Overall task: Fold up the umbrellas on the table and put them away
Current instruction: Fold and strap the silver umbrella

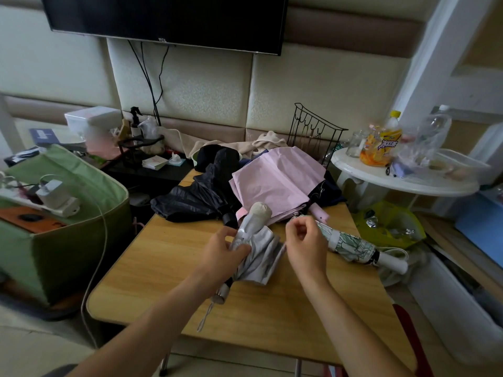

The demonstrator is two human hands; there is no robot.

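Four umbrellas are sitting on the wooden table [168, 270] right now. Closest one is the grey umbrella [255, 254], collapsed but with its canopy still loose and bunchy, handle end pointing toward the near edge with a wrist cord dangling off it. The left hand [220, 257] is gripping it around the upper part, fingers curled over the fabric. The right hand [306, 248] is hovering just beside the canopy with thumb and fingertips pinching what looks like the thin closing strap, though it's too small to be sure.

Behind those, a pink umbrella [277, 183] is lying half collapsed, and a black umbrella [196, 197] is slumping next to it on the left. Off to the right a leaf-print umbrella [351, 244] is lying fully rolled and strapped, white handle poking past the table edge.

A white round side table [402, 183] is standing further right, with bottles on it.
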